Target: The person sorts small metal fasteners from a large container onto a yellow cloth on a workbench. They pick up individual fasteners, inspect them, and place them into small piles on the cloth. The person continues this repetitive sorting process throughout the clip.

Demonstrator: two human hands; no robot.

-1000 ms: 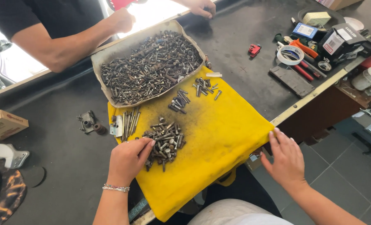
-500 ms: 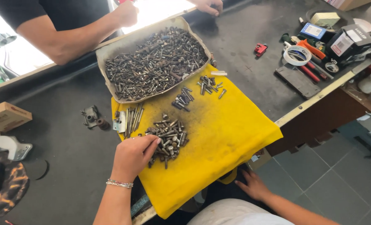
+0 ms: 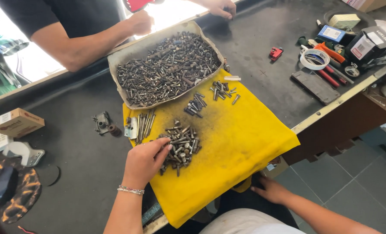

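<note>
My left hand rests on a yellow cloth, its fingers touching the left edge of a pile of bolts and nuts. My right hand is down below the table edge, lying flat on my lap with the fingers apart and holding nothing. Behind the pile stands a shallow tray heaped with mixed screws and bolts. Small sorted groups lie on the cloth: long thin bolts, dark screws and short screws.
Another person's arms lean on the far edge behind the tray. Tape rolls, red-handled tools and small boxes crowd the right end. A cardboard box, metal bracket and patterned cap sit left.
My right hand has dropped from the cloth's right edge to below the table, onto my lap. My left hand stays at the bolt pile, fingers shifted slightly into it.
</note>
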